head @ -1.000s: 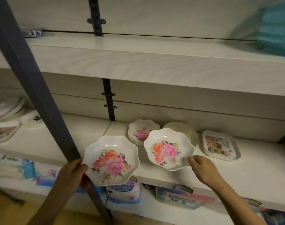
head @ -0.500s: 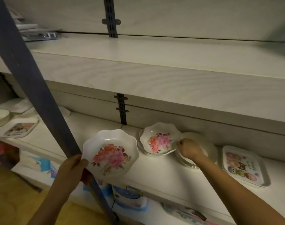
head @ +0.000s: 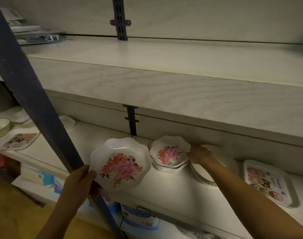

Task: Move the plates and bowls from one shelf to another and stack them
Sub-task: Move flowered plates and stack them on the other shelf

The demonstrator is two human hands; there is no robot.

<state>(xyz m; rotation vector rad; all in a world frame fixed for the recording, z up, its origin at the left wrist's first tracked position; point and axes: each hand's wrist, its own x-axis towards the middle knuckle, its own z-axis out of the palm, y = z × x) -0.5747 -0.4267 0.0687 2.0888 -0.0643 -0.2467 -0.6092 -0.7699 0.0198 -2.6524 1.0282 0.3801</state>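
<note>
Left hand (head: 80,181), lower left of frame: thumb over the near rim, fingers curled underneath, gripping a floral plate (head: 120,165). The plate is tilted toward the camera and held off the lower shelf (head: 173,188), in front of its edge.

Centre: the floral stack (head: 169,155) sits on that shelf, just right of the held plate.

Right of centre: right hand (head: 200,155), fingers curled at the stack's right rim and touching the top plate. Cannot tell if it is pinching or has let go. It hangs over a plain plate pile (head: 205,178).

Step, as I judge it: seating one plate on the stack, with the held plate to go on next. That calls for the right hand to clear first, then matching the scalloped rims.

Versus 1 s ago: the right hand's plate was held out in front of the shelf and now lies on the stack. The left plate has barely shifted.
</note>
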